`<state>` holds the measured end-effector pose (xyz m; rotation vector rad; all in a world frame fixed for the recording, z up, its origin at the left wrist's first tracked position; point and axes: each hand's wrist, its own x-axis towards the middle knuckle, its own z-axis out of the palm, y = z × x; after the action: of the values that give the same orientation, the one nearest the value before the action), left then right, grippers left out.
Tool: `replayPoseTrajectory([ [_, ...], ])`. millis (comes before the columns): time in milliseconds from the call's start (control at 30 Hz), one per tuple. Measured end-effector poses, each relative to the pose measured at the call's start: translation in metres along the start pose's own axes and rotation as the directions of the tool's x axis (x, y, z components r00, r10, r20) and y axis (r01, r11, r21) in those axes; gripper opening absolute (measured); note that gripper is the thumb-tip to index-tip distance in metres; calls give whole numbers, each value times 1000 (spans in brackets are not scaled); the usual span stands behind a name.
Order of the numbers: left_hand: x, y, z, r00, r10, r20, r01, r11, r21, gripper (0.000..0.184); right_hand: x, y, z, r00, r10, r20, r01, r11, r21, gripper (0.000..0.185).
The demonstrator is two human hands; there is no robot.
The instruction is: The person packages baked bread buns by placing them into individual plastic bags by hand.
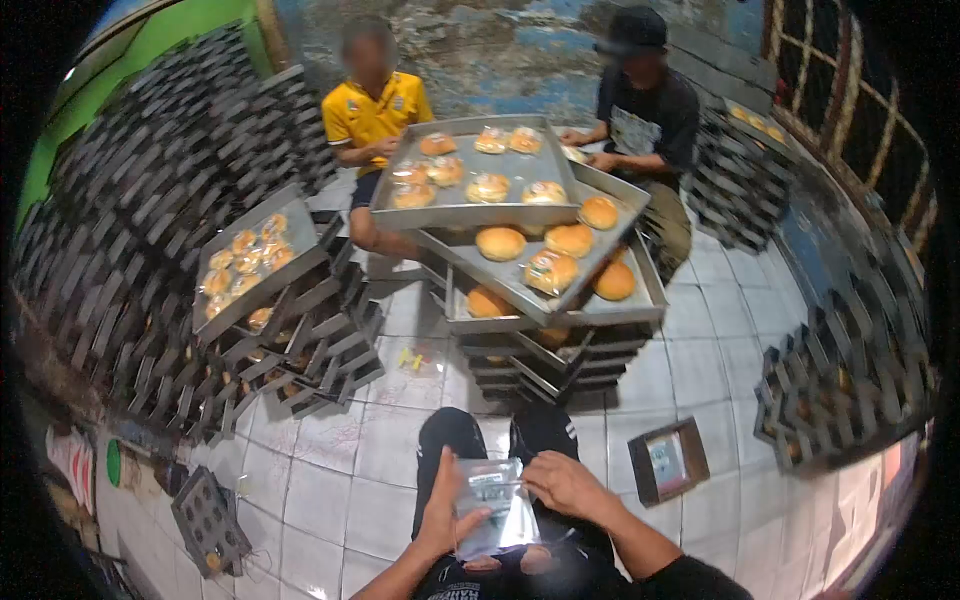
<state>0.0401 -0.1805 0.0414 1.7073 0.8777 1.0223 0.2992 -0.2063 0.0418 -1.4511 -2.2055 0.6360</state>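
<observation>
Over my lap, a stack of clear plastic bags (488, 535) with printing near the top lies in my left hand (445, 508). That hand's thumb presses across the front of the bags. The fingers of my right hand (568, 487) are pinched at the bags' upper right edge. Ahead of my knees stand stacked metal trays. The top tray (470, 216) carries several wrapped buns (487, 188). In the turned tray below it, unwrapped buns (500, 243) lie beside a wrapped one (550, 272).
Left of centre, another tray (225, 322) of wrapped buns tops a stack. A small box (697, 480) sits on the tiled floor (400, 440) to the right. Two people sit across, one in a yellow shirt (375, 115), one in a dark shirt (645, 115). Tray stacks (845, 380) line the walls.
</observation>
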Motion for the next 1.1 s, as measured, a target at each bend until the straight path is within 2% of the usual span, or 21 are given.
replayPoseTrajectory([
  [33,2,-2,-8,966,-197,166,216,970,-110,34,-1,1,-14,1000,15,26,-18,995,100,20],
  [67,4,-5,-16,867,-380,321,442,885,-147,32,4,-1,-39,998,-63,-31,69,944,324,14],
  [100,8,-21,-25,740,-493,458,536,843,43,27,4,11,-47,993,54,105,-104,826,554,20],
  [133,14,-14,-25,766,-478,428,522,853,19,24,5,43,-37,969,140,204,-246,491,836,28],
  [167,24,-8,-25,796,-461,393,505,863,-10,24,13,69,-35,910,356,214,-386,536,751,32],
  [200,31,-14,-26,833,-462,305,518,844,-137,23,12,64,-35,902,430,-42,-420,896,147,34],
  [233,40,-22,-26,858,-473,201,513,816,-266,24,13,60,-31,920,288,-266,-390,745,-541,37],
  [267,50,-23,-24,859,-512,5,485,811,-328,26,10,67,-18,909,268,-320,-364,883,-296,40],
  [300,54,-46,-29,849,-523,-72,432,767,-475,26,9,80,6,890,272,-367,-301,953,-23,43],
  [333,66,-21,-22,828,-537,-160,346,714,-609,24,8,90,26,864,304,-402,-212,943,257,46],
  [433,58,-60,-9,804,-577,-144,373,678,-634,21,9,72,70,781,401,-479,-318,915,248,50],
  [467,55,-69,-6,813,-558,-167,366,712,-599,19,10,74,68,749,485,-451,-358,869,342,50],
  [500,54,-74,-8,823,-538,-183,362,743,-563,17,12,75,67,754,492,-435,-371,866,336,49],
  [533,54,-72,-9,809,-567,-155,369,695,-617,14,10,74,66,756,500,-422,-383,861,334,49],
  [567,54,-77,-9,851,-499,-167,304,725,-618,12,12,75,65,760,487,-430,-369,868,332,49],
  [700,59,-68,-9,809,-555,-194,300,673,-676,16,11,97,75,775,437,-457,-348,898,269,46],
  [733,58,-87,-10,848,-504,-161,291,699,-654,18,13,96,74,775,433,-461,-340,900,273,45],
  [833,63,-84,-12,856,-499,-134,346,746,-569,20,23,92,62,793,416,-445,-324,907,271,46],
  [933,61,-83,-10,847,-511,-144,338,728,-596,20,21,90,66,800,425,-424,-329,901,284,47],
  [1033,59,-73,-9,838,-510,-196,312,741,-595,20,24,84,53,817,305,-489,-237,951,197,45],
  [1100,62,-69,-9,835,-516,-190,312,729,-609,21,48,63,4,795,190,-576,-135,981,138,47],
])
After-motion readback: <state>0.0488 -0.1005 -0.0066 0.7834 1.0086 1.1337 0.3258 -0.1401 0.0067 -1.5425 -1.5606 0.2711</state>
